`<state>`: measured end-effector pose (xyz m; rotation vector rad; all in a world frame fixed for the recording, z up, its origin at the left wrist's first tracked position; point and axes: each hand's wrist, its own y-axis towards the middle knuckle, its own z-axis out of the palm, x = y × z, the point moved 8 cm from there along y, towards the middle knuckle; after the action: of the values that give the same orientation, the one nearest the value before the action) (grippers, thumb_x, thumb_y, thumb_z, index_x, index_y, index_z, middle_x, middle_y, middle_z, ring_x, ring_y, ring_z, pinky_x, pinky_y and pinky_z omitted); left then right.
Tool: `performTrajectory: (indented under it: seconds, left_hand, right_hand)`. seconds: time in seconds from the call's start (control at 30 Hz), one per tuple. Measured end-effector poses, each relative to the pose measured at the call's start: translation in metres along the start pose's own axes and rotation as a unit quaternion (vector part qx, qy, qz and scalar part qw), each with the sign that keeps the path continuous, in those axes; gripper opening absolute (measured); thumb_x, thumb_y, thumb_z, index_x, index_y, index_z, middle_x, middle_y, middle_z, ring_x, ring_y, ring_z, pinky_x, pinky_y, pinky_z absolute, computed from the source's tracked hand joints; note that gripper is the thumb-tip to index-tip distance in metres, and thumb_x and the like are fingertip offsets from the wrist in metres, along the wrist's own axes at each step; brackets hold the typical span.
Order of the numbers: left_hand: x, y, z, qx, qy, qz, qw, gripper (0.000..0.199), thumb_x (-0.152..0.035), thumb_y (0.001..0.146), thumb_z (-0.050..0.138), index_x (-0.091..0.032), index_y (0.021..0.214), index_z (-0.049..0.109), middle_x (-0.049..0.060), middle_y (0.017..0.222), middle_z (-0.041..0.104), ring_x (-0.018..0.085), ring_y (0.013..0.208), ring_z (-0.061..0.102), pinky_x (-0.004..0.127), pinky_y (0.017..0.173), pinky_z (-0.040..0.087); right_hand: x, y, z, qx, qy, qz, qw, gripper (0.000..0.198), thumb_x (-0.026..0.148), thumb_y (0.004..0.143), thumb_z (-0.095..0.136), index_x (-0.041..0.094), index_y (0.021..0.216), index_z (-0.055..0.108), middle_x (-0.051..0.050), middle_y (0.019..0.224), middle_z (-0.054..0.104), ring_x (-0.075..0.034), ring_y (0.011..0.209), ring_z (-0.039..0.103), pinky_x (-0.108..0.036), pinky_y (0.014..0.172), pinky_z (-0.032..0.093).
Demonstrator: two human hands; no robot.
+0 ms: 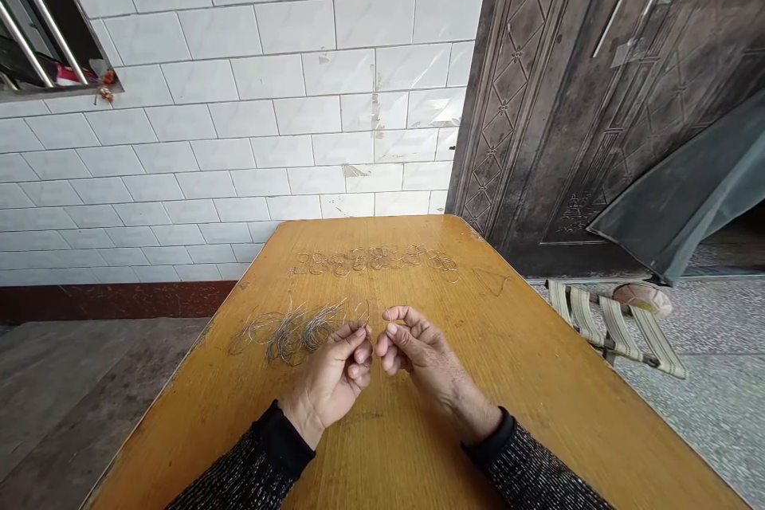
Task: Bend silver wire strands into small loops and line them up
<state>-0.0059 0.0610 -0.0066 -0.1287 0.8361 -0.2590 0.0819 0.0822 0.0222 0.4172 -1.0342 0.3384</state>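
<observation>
My left hand [333, 373] is closed in a pinch over the middle of the table, holding a thin copper-coloured wire [367, 311] whose curved end sticks up above the fingertips. Close beside it, my right hand [427, 358] pinches a fine bit of wire between thumb and forefinger; most of that piece is hidden. A small gap separates the two hands. To the left of my left hand lies a loose tangle of silvery wires [288, 335]. Farther back, a row of bent wire loops [376, 258] stretches across the table.
The yellow wooden table [382, 446] reaches a white tiled wall [251, 111]. One separate wire piece [493, 283] lies near its right edge. Right of the table stand a dark carved door [574, 119], a grey-green hanging cloth [687, 183] and a striped-strap seat [618, 327].
</observation>
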Motion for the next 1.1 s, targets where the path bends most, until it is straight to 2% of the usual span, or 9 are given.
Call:
performTrajectory:
  seconds: [0.13,0.23,0.33,0.47,0.57,0.7,0.97,1.1]
  left_hand:
    - [0.007,-0.003,0.01,0.071,0.028,-0.055,0.996,0.013,-0.022,0.07,0.064,-0.015,0.072,0.054,-0.009,0.048,0.039,-0.001,0.033,0.026,0.012,0.036,0.018]
    - [0.008,-0.003,0.007,0.07,0.078,-0.058,0.993,0.014,-0.024,0.071,0.062,-0.014,0.07,0.052,-0.007,0.049,0.043,-0.001,0.034,0.03,0.013,0.037,0.02]
    - [-0.005,-0.002,0.001,0.021,0.179,0.023,0.983,0.018,-0.029,0.073,0.06,-0.016,0.083,0.053,-0.004,0.058,0.053,0.003,0.038,0.041,0.015,0.039,0.027]
    - [-0.025,-0.006,0.004,-0.034,0.313,0.143,0.938,0.03,-0.029,0.072,0.061,-0.017,0.096,0.049,-0.001,0.069,0.057,0.006,0.046,0.049,0.018,0.043,0.037]
    - [-0.033,-0.008,0.005,-0.062,0.345,0.197,0.915,0.03,-0.029,0.068,0.064,-0.016,0.092,0.051,0.0,0.072,0.056,0.01,0.056,0.053,0.018,0.043,0.039]
    - [-0.037,-0.008,0.003,-0.087,0.364,0.236,0.897,0.021,-0.032,0.07,0.062,-0.015,0.079,0.055,-0.002,0.061,0.054,0.007,0.045,0.045,0.019,0.041,0.036]
    - [-0.031,-0.003,-0.001,-0.087,0.343,0.202,0.913,0.024,-0.037,0.074,0.056,-0.013,0.077,0.056,-0.002,0.061,0.052,0.005,0.042,0.039,0.019,0.042,0.033]
    - [-0.026,-0.001,0.001,-0.037,0.332,0.156,0.929,0.021,-0.033,0.074,0.057,-0.013,0.07,0.055,-0.001,0.06,0.05,0.005,0.046,0.038,0.018,0.042,0.025]
  right_hand:
    - [0.003,0.001,-0.004,-0.025,-0.025,-0.016,0.999,0.024,0.038,0.071,0.063,0.019,0.082,0.052,0.003,0.054,0.063,-0.005,0.037,0.05,-0.015,0.038,0.035]
    - [0.007,0.0,-0.006,-0.043,-0.065,-0.02,0.997,0.026,0.04,0.07,0.063,0.018,0.08,0.052,0.003,0.052,0.062,-0.006,0.037,0.051,-0.016,0.038,0.036]
    - [0.006,0.0,-0.013,-0.084,-0.08,-0.008,0.993,0.03,0.043,0.069,0.063,0.017,0.078,0.049,0.004,0.05,0.06,-0.006,0.036,0.052,-0.016,0.038,0.038]
    - [-0.002,0.001,-0.016,-0.1,-0.072,0.018,0.992,0.035,0.046,0.065,0.064,0.017,0.076,0.046,0.004,0.049,0.061,-0.007,0.036,0.053,-0.015,0.036,0.038]
    - [-0.008,0.001,-0.013,-0.094,-0.059,0.029,0.993,0.037,0.046,0.064,0.065,0.017,0.078,0.045,0.003,0.05,0.062,-0.007,0.036,0.054,-0.015,0.036,0.039]
    - [-0.01,0.001,-0.009,-0.084,-0.056,0.032,0.994,0.037,0.045,0.065,0.064,0.017,0.079,0.045,0.003,0.052,0.063,-0.008,0.037,0.055,-0.015,0.036,0.039]
    - [-0.005,0.002,-0.01,-0.075,-0.132,-0.02,0.988,0.029,0.042,0.073,0.057,0.016,0.085,0.048,0.003,0.055,0.06,-0.006,0.038,0.05,-0.016,0.038,0.036]
    - [0.005,0.0,-0.01,-0.049,-0.247,-0.072,0.965,0.021,0.034,0.08,0.048,0.016,0.089,0.053,0.004,0.055,0.055,-0.006,0.04,0.048,-0.018,0.042,0.038]
